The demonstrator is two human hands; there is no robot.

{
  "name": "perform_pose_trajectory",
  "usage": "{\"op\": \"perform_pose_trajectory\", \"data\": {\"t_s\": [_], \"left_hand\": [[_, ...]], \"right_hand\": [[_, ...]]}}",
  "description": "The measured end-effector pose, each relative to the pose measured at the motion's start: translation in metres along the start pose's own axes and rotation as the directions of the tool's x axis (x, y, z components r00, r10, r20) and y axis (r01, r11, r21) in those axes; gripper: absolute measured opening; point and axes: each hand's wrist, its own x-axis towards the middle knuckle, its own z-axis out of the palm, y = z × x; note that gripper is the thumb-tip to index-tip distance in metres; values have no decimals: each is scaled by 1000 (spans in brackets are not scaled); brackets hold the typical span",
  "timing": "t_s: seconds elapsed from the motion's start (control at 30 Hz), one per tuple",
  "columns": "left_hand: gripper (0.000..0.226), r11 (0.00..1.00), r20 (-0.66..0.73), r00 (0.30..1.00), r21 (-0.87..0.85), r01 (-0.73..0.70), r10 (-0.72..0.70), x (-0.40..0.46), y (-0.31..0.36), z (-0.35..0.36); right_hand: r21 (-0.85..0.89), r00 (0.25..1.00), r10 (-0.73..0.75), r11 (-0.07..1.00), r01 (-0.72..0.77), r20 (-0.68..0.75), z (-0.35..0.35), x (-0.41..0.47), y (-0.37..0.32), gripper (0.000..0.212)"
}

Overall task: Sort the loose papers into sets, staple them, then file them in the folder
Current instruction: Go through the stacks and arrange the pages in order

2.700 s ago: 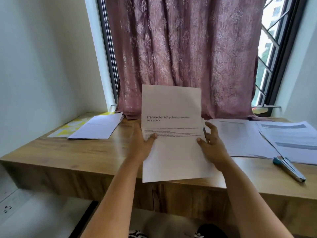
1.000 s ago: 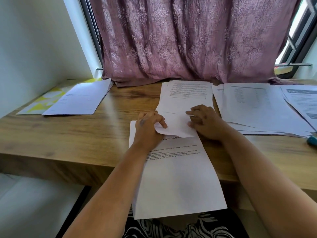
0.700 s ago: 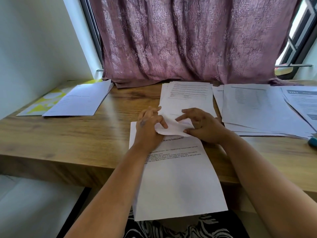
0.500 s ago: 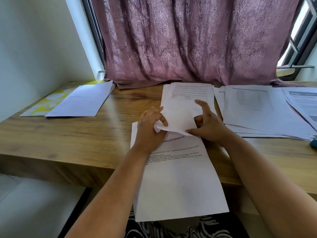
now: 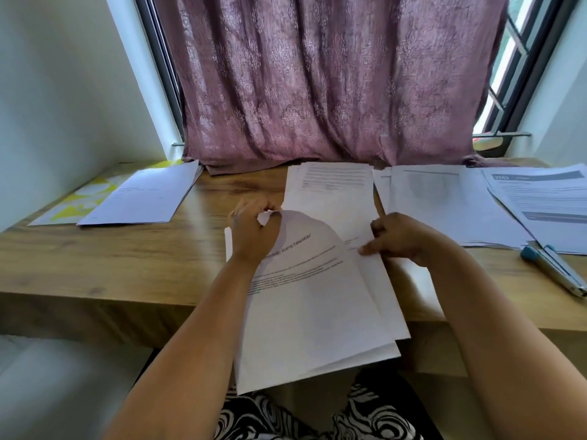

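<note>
A small set of printed sheets (image 5: pixel 311 312) is lying in front of the person, its long axis running away from the body, slightly tilted so the far end leans left. The near end is hanging past the front edge of the wooden worktop (image 5: pixel 111 265) over a black-and-white patterned lap (image 5: pixel 286 420); the far end, with the heading, is pointing toward the curtain (image 5: pixel 317 81). The left hand (image 5: pixel 254 233) is gripping the top left corner of the set, its fingers (image 5: pixel 270 206) curling round the crumpled corner so the top sheet is bowing upward. The right hand (image 5: pixel 403 239) is pinching the right edge of the sheets between thumb and curled fingers, with the index finger sticking up.

Just beyond the hands, a second stack of papers (image 5: pixel 333 188) is lying lengthwise the same way, its far end touching the curtain hem. To its right, further loose papers (image 5: pixel 444 201) are spreading out flat, overlapped by sheets with a dark header band (image 5: pixel 540 198). A stapler (image 5: pixel 552 269) with a blue end is resting near the worktop's right side, angled diagonally, just beside those sheets. On the far left, another sheaf (image 5: pixel 146 198) is sitting on top of a yellow-and-white folder (image 5: pixel 73 204), well apart from the hands.
</note>
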Motion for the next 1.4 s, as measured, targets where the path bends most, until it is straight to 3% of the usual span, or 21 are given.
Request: {"op": "perform_pose_trajectory", "data": {"t_s": [0.07,0.13,0.17,0.27,0.3,0.37,0.43,0.5,0.63,0.73,0.8,0.87,1.0,1.03,1.1,1.17,1.23,1.33,1.4], "left_hand": [[14,999,43,999,47,-5,3,-1,1,3],[20,990,86,996,132,-44,32,-4,-1,7],[35,984,113,993,172,-34,14,-6,-4,10],[85,974,201,968,198,108,-148,-12,-8,10],[92,959,223,955,247,139,-196,-12,-8,10],[88,937,241,944,320,143,-226,-8,-8,8],[71,947,223,928,193,258,-298,-4,-3,2],[52,898,260,864,32,438,-431,0,2,-4],[34,845,384,787,-34,534,-483,-3,-9,-8],[2,803,374,778,-129,582,-504,-5,1,-19],[24,770,349,764,-157,619,-543,-5,-3,-33],[41,674,355,714,-250,695,-604,-4,-15,-51],[61,471,328,642,-469,748,-693,11,-22,-78],[56,453,326,623,-466,760,-711,15,-21,-82],[27,602,269,686,-335,725,-676,22,-6,-86],[19,786,298,771,-96,610,-562,23,6,-77],[18,851,441,746,90,517,-499,13,7,-61],[64,902,562,711,345,261,-421,-9,3,-36],[76,892,556,723,412,189,-410,-21,4,-27]], "right_hand": [[-101,977,-62,994,42,-203,-2,-5,-6,34],[-235,870,-212,965,115,-445,-9,-5,-15,30],[-257,797,-268,955,147,-541,-13,-5,-20,29],[-67,574,-242,949,308,-782,-28,-9,-35,26],[6,515,-201,929,371,-833,-33,-12,-42,25],[106,472,-127,893,437,-872,-39,-14,-55,24],[181,505,-86,871,456,-859,-39,-10,-63,22],[285,575,-31,845,452,-818,-32,-5,-65,21],[423,702,5,801,424,-713,-14,3,-60,30],[172,852,-146,949,264,-503,8,-5,-49,36],[47,937,-187,977,210,-296,33,-21,-34,42],[-48,952,-227,974,221,-204,57,-36,-17,49],[-166,934,-252,962,215,-253,77,-54,0,51],[-170,925,-264,960,224,-273,78,-53,2,54],[-247,918,-299,940,235,-262,79,-54,0,59],[-365,923,-317,904,224,-218,80,-53,-5,60],[-439,931,-311,875,201,-193,81,-50,-10,60],[-476,921,-314,862,175,-230,82,-38,-16,58],[-434,927,-299,883,179,-227,79,-25,-22,52]]}}
